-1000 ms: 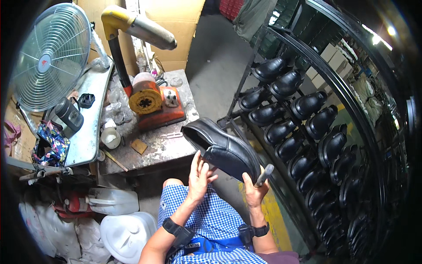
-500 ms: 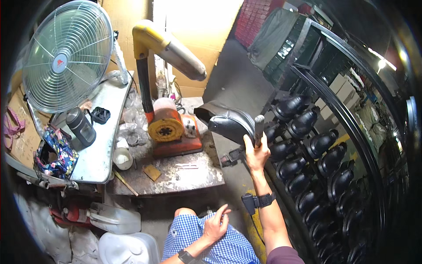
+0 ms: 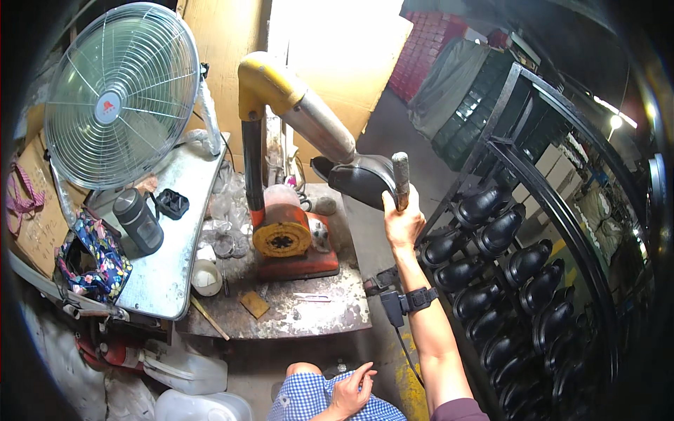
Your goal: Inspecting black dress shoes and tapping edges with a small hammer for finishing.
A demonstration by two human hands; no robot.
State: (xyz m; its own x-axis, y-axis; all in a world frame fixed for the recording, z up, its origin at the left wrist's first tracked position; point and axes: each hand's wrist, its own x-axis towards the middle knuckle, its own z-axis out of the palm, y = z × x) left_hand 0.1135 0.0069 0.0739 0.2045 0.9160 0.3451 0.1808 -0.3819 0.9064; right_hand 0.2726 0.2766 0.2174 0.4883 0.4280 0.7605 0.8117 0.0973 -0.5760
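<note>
My right hand [image 3: 405, 223] is closed round a grey metal rod [image 3: 400, 175] at the end of a glossy black shoe upper [image 3: 361, 181], and holds it up in the air. The shoe's top lies right under the mouth of a grey metal nozzle [image 3: 319, 128]; whether they touch I cannot tell. This nozzle continues a bent yellow pipe [image 3: 270, 83] on a dark post, above an orange blower [image 3: 281, 238] with a yellow round cover. My left hand [image 3: 353, 394] rests on the blue checked cloth [image 3: 302, 401] over my lap, fingers loosely stretched and holding nothing.
A rack [image 3: 554, 179] with rows of black shoes [image 3: 477, 298] stands close on the right. A large fan [image 3: 119, 98], a dark jar [image 3: 138, 221] and a floral cloth bag [image 3: 91, 259] are at left. The worn bench [image 3: 281, 326] carries a brown scrap [image 3: 254, 304] and a white cup [image 3: 206, 278].
My right hand has brought the shoe up under the nozzle's mouth, where before it was clear of it. The whole view has shifted a little. My left hand stays on my lap.
</note>
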